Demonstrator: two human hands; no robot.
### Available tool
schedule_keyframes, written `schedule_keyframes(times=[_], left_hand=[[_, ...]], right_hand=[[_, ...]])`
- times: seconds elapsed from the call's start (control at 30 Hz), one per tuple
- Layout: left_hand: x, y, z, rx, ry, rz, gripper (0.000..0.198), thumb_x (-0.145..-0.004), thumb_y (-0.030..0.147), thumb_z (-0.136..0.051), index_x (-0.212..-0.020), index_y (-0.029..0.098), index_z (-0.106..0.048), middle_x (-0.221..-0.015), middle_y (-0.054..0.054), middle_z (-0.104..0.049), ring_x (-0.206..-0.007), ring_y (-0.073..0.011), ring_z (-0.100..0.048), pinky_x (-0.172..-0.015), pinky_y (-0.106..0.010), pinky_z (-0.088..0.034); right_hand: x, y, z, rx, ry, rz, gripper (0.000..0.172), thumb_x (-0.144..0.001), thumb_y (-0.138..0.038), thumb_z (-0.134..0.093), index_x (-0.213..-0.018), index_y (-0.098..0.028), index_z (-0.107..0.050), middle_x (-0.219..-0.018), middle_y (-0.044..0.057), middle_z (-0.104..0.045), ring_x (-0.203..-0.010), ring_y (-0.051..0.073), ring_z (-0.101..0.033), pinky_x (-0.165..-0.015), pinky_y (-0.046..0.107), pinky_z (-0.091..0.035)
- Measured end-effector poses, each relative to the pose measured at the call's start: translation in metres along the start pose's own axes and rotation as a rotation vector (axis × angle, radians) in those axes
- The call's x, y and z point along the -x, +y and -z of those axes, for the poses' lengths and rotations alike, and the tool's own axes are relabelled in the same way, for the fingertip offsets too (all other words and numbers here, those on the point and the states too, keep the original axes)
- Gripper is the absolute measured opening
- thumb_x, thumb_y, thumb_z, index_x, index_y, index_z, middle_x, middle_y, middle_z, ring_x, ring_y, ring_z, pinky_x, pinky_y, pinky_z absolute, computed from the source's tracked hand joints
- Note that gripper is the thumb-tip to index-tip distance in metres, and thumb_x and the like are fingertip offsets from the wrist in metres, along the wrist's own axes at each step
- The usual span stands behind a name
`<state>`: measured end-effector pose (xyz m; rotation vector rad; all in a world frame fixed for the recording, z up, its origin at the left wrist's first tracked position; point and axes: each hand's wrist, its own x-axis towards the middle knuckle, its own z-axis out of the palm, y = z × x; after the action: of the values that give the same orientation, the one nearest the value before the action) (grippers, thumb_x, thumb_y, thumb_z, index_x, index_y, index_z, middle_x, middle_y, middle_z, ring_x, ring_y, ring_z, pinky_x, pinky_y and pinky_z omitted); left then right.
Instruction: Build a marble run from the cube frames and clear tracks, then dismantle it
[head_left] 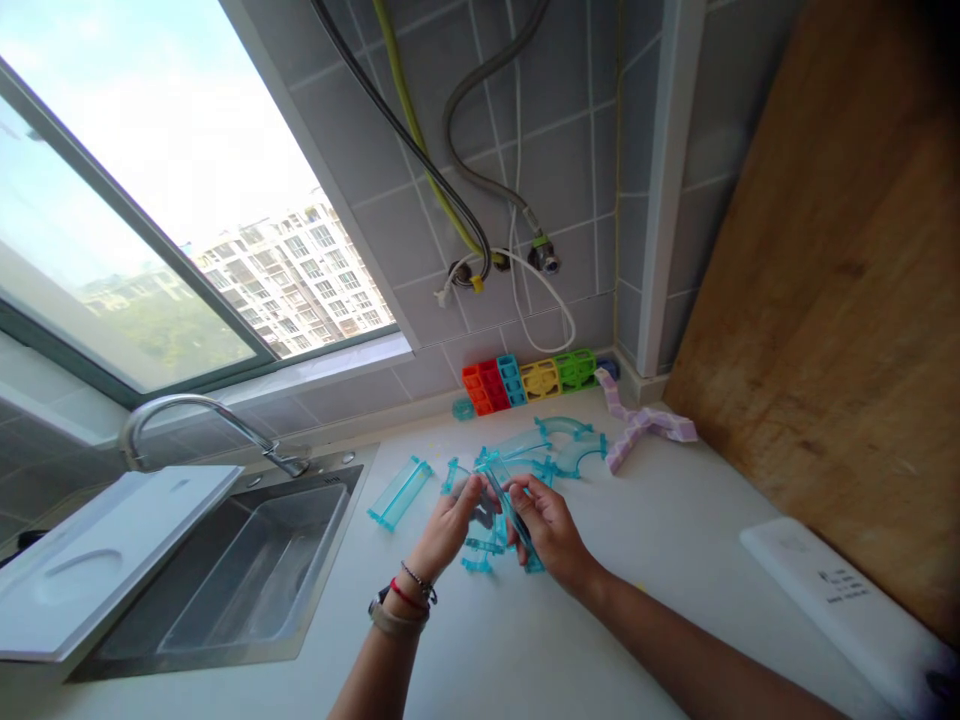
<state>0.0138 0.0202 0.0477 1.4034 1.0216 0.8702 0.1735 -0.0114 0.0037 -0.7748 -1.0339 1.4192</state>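
I have a long, clear, blue-green plastic strip (498, 482) in my hands, up over the white surface (600, 640). My left hand (456, 512) pinches it close to its far end, thumb on top. My right hand (553, 527) has its thumb and fingers curled in on the other side. Both hands are held narrow, with the strip between them. My fingers cover some of it, so I can't tell just how each fingertip sits.

The strip looks thin and hard. I think it is light, and stiff, so it won't flop. It looks smooth and shiny, so it could slide if I hold it too loosely. The best place to hold it, I think, is by the long side edges, near the middle. The little bumps at the ends of pieces like this look thin and might snap, so I would not squeeze or twist them hard.

A flat, clear, blue-green plastic piece (402, 494) lies to the left, apart from the others. Just past my hands is a curved, clear, blue-green plastic piece (582, 455), with more of the same kind around it. Farther right lies a pale purple piece with three arms (637, 424).
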Motion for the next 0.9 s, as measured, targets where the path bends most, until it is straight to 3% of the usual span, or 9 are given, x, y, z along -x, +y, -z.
schedule_keyframes(times=[0.1, 0.2, 0.33, 0.47, 0.53, 0.63, 0.73, 0.8, 0.9], left_hand=[[-0.005, -0.009, -0.003, 0.072, -0.129, 0.015, 0.053, -0.087, 0.067, -0.056, -0.082, 0.014, -0.061, -0.068, -0.005, -0.063, -0.061, -0.0161, -0.062, -0.061, -0.029, -0.051], [-0.01, -0.022, 0.0, 0.248, -0.244, 0.029, 0.057, -0.088, 0.071, -0.049, -0.082, 0.015, -0.059, -0.063, -0.005, -0.063, -0.053, -0.016, -0.062, -0.053, -0.027, -0.05], [-0.014, -0.041, 0.01, 0.507, -0.237, 0.032, 0.065, -0.089, 0.077, -0.035, -0.083, 0.016, -0.056, -0.061, -0.002, -0.059, -0.042, -0.0149, -0.06, -0.045, -0.028, -0.051], [-0.012, -0.044, 0.017, 0.644, -0.213, 0.018, 0.062, -0.088, 0.077, -0.038, -0.089, 0.018, -0.055, -0.064, 0.001, -0.057, -0.04, -0.013, -0.058, -0.041, -0.027, -0.052], [-0.011, -0.041, 0.016, 0.614, -0.166, 0.003, 0.052, -0.089, 0.07, -0.049, -0.092, 0.019, -0.055, -0.068, 0.002, -0.058, -0.044, -0.0131, -0.06, -0.042, -0.025, -0.051], [-0.012, -0.037, 0.019, 0.401, -0.04, 0.022, 0.039, -0.087, 0.056, -0.063, -0.093, 0.019, -0.055, -0.072, 0.002, -0.058, -0.053, -0.0126, -0.062, -0.049, -0.023, -0.05], [-0.019, -0.042, 0.029, 0.057, 0.267, 0.025, 0.041, -0.079, 0.056, -0.072, -0.086, 0.018, -0.058, -0.067, 0.003, -0.054, -0.056, -0.0113, -0.056, -0.051, -0.021, -0.045], [-0.024, -0.05, 0.037, -0.058, 0.422, 0.064, 0.045, -0.075, 0.06, -0.072, -0.08, 0.017, -0.058, -0.062, 0.004, -0.051, -0.052, -0.0108, -0.051, -0.048, -0.021, -0.042], [-0.03, -0.059, 0.044, 0.063, 0.431, 0.161, 0.049, -0.078, 0.066, -0.064, -0.08, 0.017, -0.058, -0.064, 0.003, -0.052, -0.051, -0.0114, -0.051, -0.046, -0.023, -0.042]], right_hand=[[-0.002, -0.002, 0.001, -0.015, 0.017, 0.026, 0.035, -0.096, -0.054, -0.053, -0.101, -0.021, -0.059, -0.059, -0.005, -0.061, -0.038, 0.008, -0.051, -0.038, 0.018, -0.04], [-0.003, -0.004, 0.002, -0.021, 0.049, 0.018, 0.033, -0.095, -0.053, -0.056, -0.098, -0.021, -0.06, -0.06, -0.004, -0.061, -0.041, 0.009, -0.053, -0.041, 0.019, -0.041], [-0.004, -0.003, 0.003, -0.112, 0.089, -0.07, 0.034, -0.093, -0.055, -0.058, -0.096, -0.02, -0.058, -0.057, -0.005, -0.06, -0.039, 0.008, -0.049, -0.04, 0.018, -0.037], [-0.003, -0.004, 0.004, -0.299, 0.081, -0.169, 0.042, -0.094, -0.06, -0.054, -0.102, -0.019, -0.06, -0.057, -0.004, -0.059, -0.038, 0.008, -0.044, -0.039, 0.019, -0.035], [-0.002, -0.008, 0.005, -0.395, 0.029, -0.203, 0.047, -0.093, -0.064, -0.051, -0.109, -0.02, -0.06, -0.06, -0.004, -0.057, -0.039, 0.007, -0.042, -0.042, 0.02, -0.036], [-0.002, -0.015, 0.01, -0.443, -0.032, -0.202, 0.033, -0.093, -0.051, -0.058, -0.11, -0.023, -0.06, -0.06, -0.008, -0.048, -0.041, 0.006, -0.036, -0.043, 0.018, -0.034], [-0.007, -0.023, 0.018, -0.414, -0.003, -0.14, 0.018, -0.091, -0.037, -0.057, -0.103, -0.025, -0.062, -0.058, -0.009, -0.039, -0.04, 0.006, -0.029, -0.042, 0.018, -0.031], [-0.012, -0.027, 0.024, -0.337, 0.048, -0.078, 0.022, -0.092, -0.039, -0.051, -0.104, -0.025, -0.062, -0.058, -0.009, -0.038, -0.041, 0.007, -0.03, -0.043, 0.019, -0.032], [-0.017, -0.035, 0.036, -0.007, 0.166, 0.049, 0.032, -0.093, -0.043, -0.05, -0.115, -0.024, -0.062, -0.066, -0.006, -0.047, -0.051, 0.01, -0.044, -0.052, 0.023, -0.042]])
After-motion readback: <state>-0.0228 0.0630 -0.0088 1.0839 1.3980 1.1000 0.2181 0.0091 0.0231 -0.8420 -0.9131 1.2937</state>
